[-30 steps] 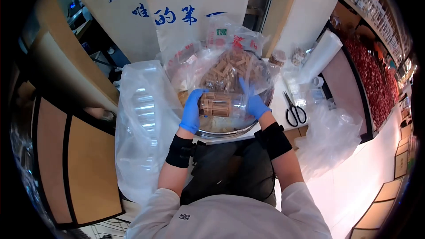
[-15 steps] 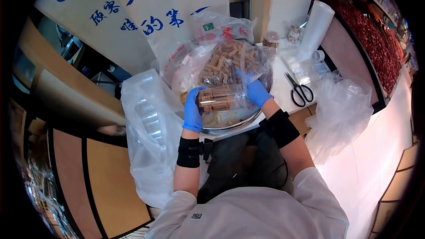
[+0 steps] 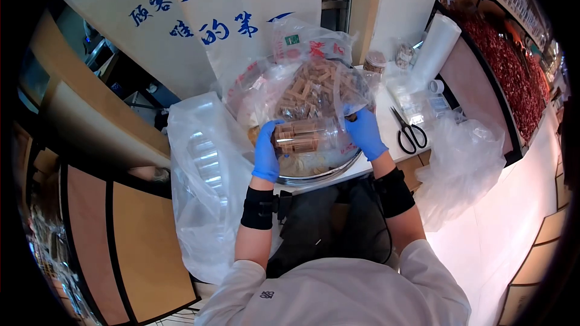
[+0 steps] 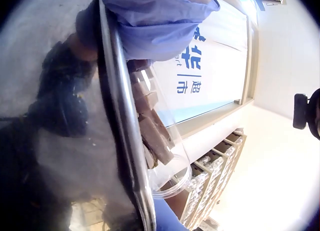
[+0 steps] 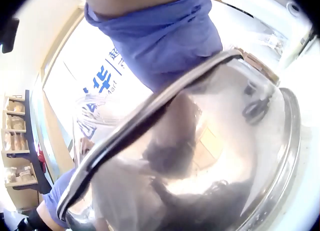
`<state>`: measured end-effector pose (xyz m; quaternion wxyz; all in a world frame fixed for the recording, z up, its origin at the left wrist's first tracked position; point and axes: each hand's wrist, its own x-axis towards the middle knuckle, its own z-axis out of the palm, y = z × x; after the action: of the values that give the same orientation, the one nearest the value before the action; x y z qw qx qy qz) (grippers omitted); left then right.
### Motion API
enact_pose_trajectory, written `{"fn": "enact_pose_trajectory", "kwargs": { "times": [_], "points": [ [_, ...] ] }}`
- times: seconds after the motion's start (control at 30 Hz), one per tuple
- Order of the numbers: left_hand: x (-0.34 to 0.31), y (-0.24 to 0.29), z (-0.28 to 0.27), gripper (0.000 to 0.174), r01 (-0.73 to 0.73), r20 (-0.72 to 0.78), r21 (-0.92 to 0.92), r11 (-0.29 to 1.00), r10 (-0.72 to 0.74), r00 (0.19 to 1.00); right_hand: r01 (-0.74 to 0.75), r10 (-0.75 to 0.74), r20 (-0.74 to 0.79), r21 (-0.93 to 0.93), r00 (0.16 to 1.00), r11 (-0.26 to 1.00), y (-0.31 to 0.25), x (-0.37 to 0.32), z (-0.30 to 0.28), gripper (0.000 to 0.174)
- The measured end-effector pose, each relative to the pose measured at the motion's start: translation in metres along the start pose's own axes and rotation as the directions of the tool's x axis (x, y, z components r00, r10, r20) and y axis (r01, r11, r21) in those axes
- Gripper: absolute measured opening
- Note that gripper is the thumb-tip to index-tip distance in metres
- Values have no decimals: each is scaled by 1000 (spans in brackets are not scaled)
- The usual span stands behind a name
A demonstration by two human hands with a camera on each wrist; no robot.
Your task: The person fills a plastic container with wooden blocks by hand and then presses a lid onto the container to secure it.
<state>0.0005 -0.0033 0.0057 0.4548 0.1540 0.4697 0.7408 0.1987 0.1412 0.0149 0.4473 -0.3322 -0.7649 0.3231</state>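
A clear plastic jar (image 3: pixel 308 135) lies on its side over a round metal basin (image 3: pixel 326 175), packed with brown stick-like pieces. My blue-gloved left hand (image 3: pixel 267 151) grips the jar's bottom end. By its mouth, on the right, my gloved right hand (image 3: pixel 366 134) has curled fingers, with a brown piece (image 3: pixel 351 118) showing at the fingertips. Behind the jar, a heap of the same brown pieces (image 3: pixel 308 87) fills an opened clear plastic bag (image 3: pixel 254 78) in the basin. The left wrist view shows the jar's rim (image 4: pixel 175 188) beyond the basin edge; the basin wall hides most of the right hand in its own wrist view.
Black-handled scissors (image 3: pixel 409 133) lie on the white table right of the basin. Beyond them are a plastic film roll (image 3: pixel 436 45), a roll of tape (image 3: pixel 435 87) and a small filled jar (image 3: pixel 374 62). Crumpled clear bags hang right (image 3: pixel 462 163); a large plastic bag (image 3: pixel 202 205) stands left.
The right hand has drawn back from the heap to the right of the jar's mouth, its fingers now curled. The left hand keeps hold of the jar. The head view has shifted.
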Motion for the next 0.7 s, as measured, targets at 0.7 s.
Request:
{"fn": "enact_pose_trajectory", "kwargs": {
  "times": [0.7],
  "points": [
    [2,1,-4,29,43,59,23,999,-44,997,-303,110,438,399,892,865,-70,-23,-27,20]
  ]
}}
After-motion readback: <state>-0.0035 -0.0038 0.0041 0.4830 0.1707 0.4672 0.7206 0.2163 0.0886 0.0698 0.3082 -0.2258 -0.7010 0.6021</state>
